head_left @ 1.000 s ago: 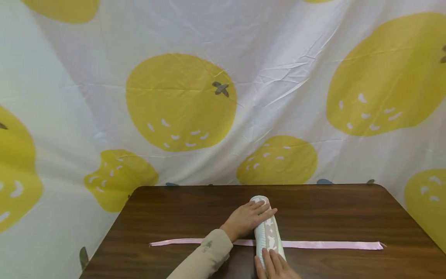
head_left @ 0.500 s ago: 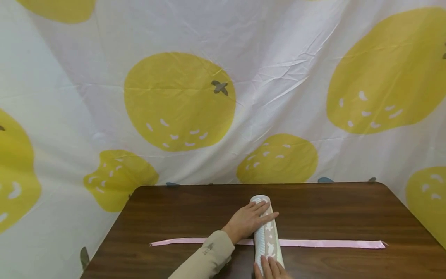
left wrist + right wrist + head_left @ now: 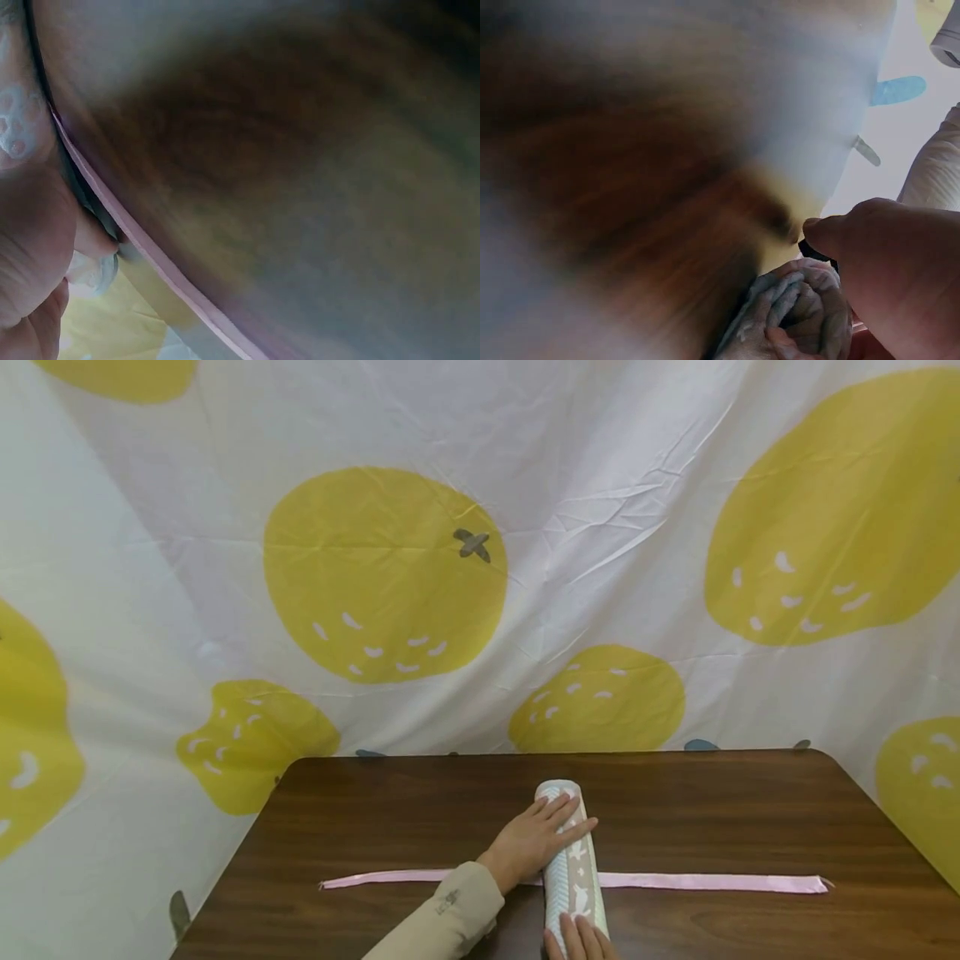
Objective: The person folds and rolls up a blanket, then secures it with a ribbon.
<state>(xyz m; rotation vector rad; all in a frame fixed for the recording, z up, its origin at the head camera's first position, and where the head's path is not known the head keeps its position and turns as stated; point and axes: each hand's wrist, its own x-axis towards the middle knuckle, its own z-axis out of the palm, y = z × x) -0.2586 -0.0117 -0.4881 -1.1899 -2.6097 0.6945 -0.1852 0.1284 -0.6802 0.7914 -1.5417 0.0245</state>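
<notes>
A rolled patterned cloth (image 3: 573, 860) lies lengthwise on the dark wooden table (image 3: 712, 810), across a long pink ribbon (image 3: 712, 883) that runs left to right beneath it. My left hand (image 3: 551, 827) rests flat on the roll's far half with straight fingers. My right hand (image 3: 581, 941) shows only its fingers at the bottom edge, lying on the roll's near end. In the right wrist view the roll's spiral end (image 3: 802, 311) sits beside my thumb (image 3: 885, 262). The left wrist view is blurred, with the ribbon (image 3: 161, 266) beside my left hand (image 3: 30, 247).
A white cloth backdrop with big yellow fruit prints (image 3: 480, 568) hangs right behind the table's far edge. The table's corners are rounded. Bare wood lies on both sides of the roll.
My right hand has slid back toward the near edge, so less of it shows. The left hand and the roll have hardly moved.
</notes>
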